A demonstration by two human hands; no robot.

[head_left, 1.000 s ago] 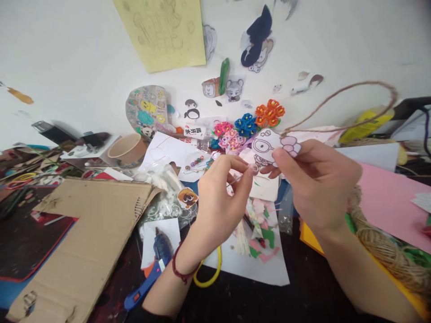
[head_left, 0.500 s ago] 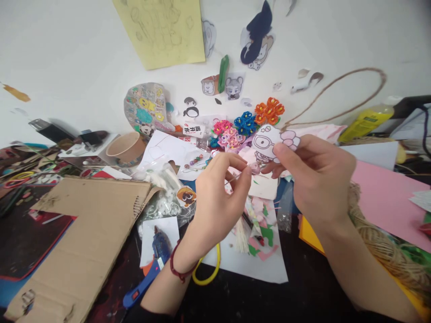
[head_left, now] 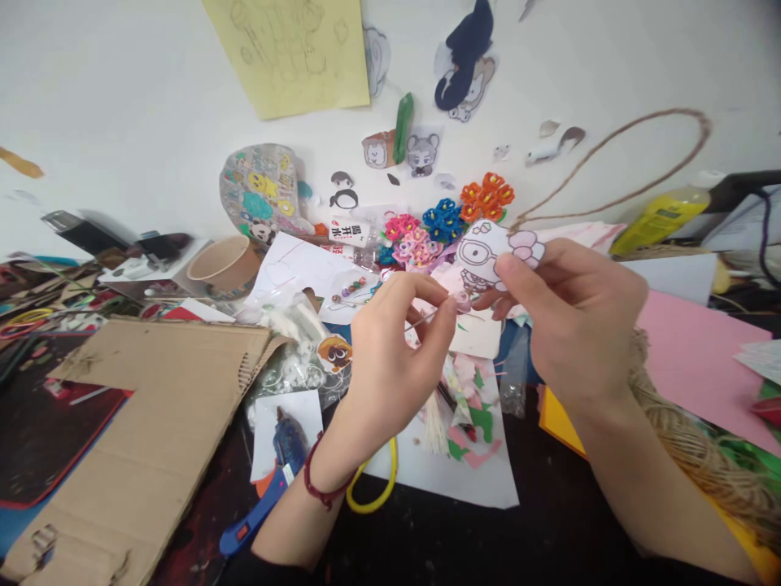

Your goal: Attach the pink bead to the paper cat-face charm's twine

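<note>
My right hand (head_left: 579, 317) pinches a white paper cartoon cut-out (head_left: 482, 256) between thumb and fingers. The cut-out shows a figure with glasses and a pink bow. A loop of brown twine (head_left: 634, 183) rises behind it to the upper right; where it is fastened I cannot see. Just left of the cut-out, my left hand (head_left: 399, 350) is closed in a pinch on a thin, stick-like thing (head_left: 418, 321). Its far end is hidden by my fingertips. Something small and pink (head_left: 462, 301) lies between the two hands, close to both sets of fingertips.
Bead flowers (head_left: 442, 224) stand behind the hands against the wall. A blue glue gun (head_left: 277, 480) lies at lower left beside cut cardboard (head_left: 159, 407). Paper scraps (head_left: 479, 423) and yellow-handled scissors (head_left: 375, 505) lie below. A twine ball (head_left: 695, 439) sits right.
The view has shifted slightly, so the desk sits a little further left and up. The twine loop has swung slightly up and right. Both hands keep nearly the same pose.
</note>
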